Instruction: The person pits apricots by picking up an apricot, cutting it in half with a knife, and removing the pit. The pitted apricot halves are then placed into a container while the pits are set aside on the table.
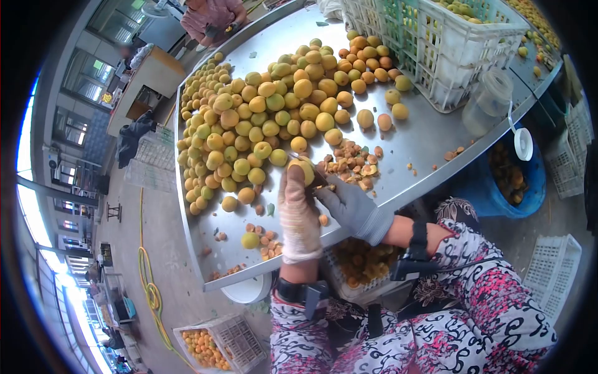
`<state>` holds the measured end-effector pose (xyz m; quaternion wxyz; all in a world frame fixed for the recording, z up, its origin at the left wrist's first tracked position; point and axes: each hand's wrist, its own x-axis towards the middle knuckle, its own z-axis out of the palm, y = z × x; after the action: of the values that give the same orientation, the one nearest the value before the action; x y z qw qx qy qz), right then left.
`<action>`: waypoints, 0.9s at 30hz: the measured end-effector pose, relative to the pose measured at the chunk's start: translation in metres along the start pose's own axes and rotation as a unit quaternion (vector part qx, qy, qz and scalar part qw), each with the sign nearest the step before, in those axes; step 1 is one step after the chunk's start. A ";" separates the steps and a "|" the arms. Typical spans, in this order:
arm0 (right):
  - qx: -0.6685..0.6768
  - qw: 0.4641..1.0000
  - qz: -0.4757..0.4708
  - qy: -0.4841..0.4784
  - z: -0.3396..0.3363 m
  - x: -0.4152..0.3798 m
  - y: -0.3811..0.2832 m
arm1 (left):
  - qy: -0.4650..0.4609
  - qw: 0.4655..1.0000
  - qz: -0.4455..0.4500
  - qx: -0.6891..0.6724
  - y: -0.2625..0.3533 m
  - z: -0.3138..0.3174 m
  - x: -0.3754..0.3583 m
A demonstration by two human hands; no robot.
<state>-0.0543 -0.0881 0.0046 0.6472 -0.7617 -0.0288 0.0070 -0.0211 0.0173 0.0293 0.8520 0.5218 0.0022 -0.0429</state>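
Note:
My left hand (299,215), in a stained white glove, is closed around a yellow apricot (301,169) over the metal table. Close against it, my right hand (354,206), in a grey glove, grips a small dark blade-like tool (317,179); its handle is hidden by the fingers. A large heap of yellow and orange apricots (255,118) lies just beyond both hands. Beside the right hand is a pile of brown apricot stones (349,163). More stones and a single apricot (250,240) lie left of my left wrist.
The metal table (405,140) has a raised rim. On it stand a white-green crate (448,56) and a clear plastic jar (489,103). Below are a blue bucket (529,187), a crate of split fruit (361,262) and an apricot crate (208,349). Another person (212,22) works across the table.

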 end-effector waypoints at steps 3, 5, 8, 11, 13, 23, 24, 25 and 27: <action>-0.016 0.998 -0.034 0.048 0.005 0.003 0.011 | -0.028 0.986 -0.075 -0.147 -0.009 -0.002 0.003; -0.037 0.999 -0.031 0.024 -0.003 0.006 0.008 | -0.052 0.994 -0.056 -0.077 0.001 -0.005 0.008; -0.008 0.999 -0.042 -0.018 -0.018 0.013 -0.006 | -0.072 0.993 -0.002 0.091 0.017 -0.002 0.004; 0.005 0.999 -0.043 0.030 0.004 0.006 0.009 | -0.059 0.998 -0.029 0.010 0.006 0.002 -0.001; -0.036 0.999 -0.009 0.019 0.002 0.002 0.002 | -0.038 0.995 -0.068 -0.068 0.002 0.008 -0.002; -0.005 0.998 -0.052 0.031 -0.010 0.007 -0.001 | -0.062 0.998 0.023 -0.020 0.007 -0.004 0.011; 0.011 0.994 -0.072 0.082 -0.001 0.003 0.001 | -0.037 0.995 -0.018 -0.087 -0.001 -0.001 0.009; 0.009 0.994 -0.072 0.080 -0.001 0.002 0.002 | -0.057 0.984 -0.061 -0.157 -0.004 0.000 0.009; -0.039 0.996 -0.050 0.063 -0.004 0.001 0.000 | -0.048 0.977 -0.080 -0.191 -0.003 0.008 0.007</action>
<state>-0.0536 -0.0916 0.0055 0.6174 -0.7827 -0.0266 -0.0743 -0.0148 0.0082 0.0300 0.9287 0.3452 0.0107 -0.1348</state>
